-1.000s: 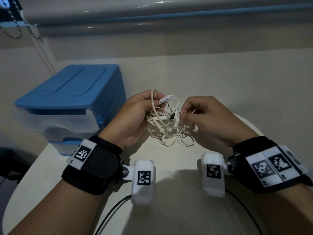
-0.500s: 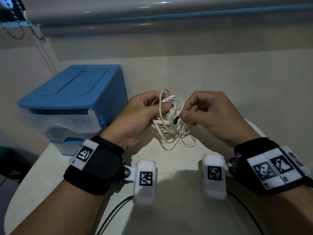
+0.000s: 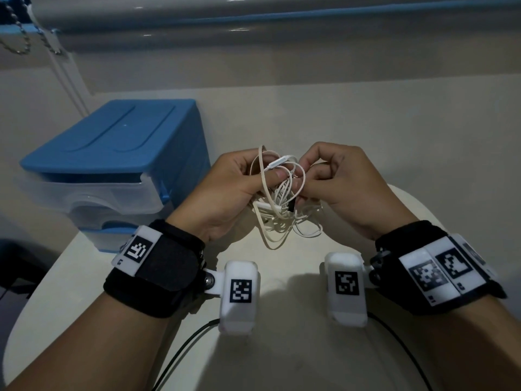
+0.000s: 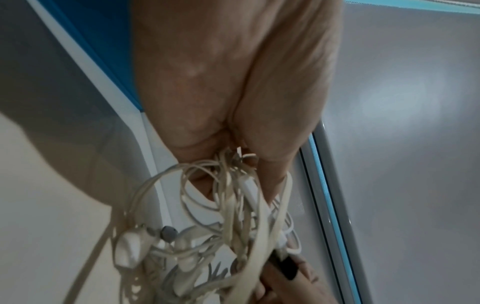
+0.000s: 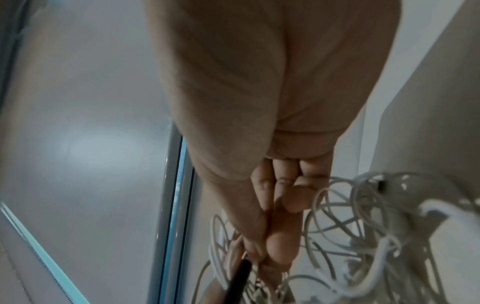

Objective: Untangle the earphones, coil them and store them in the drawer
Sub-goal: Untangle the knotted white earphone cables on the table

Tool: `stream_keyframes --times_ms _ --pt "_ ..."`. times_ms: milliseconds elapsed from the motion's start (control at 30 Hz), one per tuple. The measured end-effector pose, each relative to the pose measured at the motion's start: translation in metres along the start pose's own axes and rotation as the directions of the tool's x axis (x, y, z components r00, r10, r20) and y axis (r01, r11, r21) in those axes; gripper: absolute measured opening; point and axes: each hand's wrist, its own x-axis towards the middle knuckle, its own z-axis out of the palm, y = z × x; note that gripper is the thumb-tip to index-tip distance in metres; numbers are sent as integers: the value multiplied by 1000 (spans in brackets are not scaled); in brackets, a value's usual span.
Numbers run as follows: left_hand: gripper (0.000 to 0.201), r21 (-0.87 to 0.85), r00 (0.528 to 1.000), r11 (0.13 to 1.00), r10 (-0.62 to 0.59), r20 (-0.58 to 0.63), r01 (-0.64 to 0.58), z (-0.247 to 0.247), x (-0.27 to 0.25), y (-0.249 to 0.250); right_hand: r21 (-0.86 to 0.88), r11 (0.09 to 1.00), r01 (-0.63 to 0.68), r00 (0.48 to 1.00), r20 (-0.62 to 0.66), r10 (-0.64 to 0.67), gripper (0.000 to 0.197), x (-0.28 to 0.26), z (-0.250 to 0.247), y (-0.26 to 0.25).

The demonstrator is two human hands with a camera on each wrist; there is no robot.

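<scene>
A tangled bundle of white earphones (image 3: pixel 282 206) hangs between both hands above the pale table (image 3: pixel 282 348). My left hand (image 3: pixel 239 182) pinches the cords near the top, thumb pressed on a flat beige cable. My right hand (image 3: pixel 329 179) pinches a strand on the bundle's right side. In the left wrist view the earphones (image 4: pixel 207 226) dangle below the curled fingers, earbuds lowest. In the right wrist view the earphones (image 5: pixel 363 236) loop beside the pinching fingertips (image 5: pixel 278 248), near a short black piece. The blue drawer unit (image 3: pixel 112 165) stands to the left, drawers pushed in.
Black cables (image 3: pixel 183 348) run from the wrist cameras toward the near table edge. A beaded blind cord (image 3: pixel 25 38) hangs at the upper left. The wall and a window ledge (image 3: pixel 282 32) rise behind the table.
Both hands have lifted the bundle slightly and drawn closer together. The left thumb has shifted onto the flat cable; the right fingers have re-pinched a strand higher up.
</scene>
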Motion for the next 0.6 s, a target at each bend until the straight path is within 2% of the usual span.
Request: stream_keyframes --times_ms 367,500,600 --pt "24 46 998 997 62 22 -63 -1 -2 3 54 997 -52 996 -76 56 29 0 7 0" --pt "16 76 998 995 60 25 -61 0 -2 4 96 995 -24 994 -106 35 19 0 9 -6" --pt "19 101 997 994 37 65 -43 0 -3 2 143 989 -43 992 -115 60 20 2 7 -7"
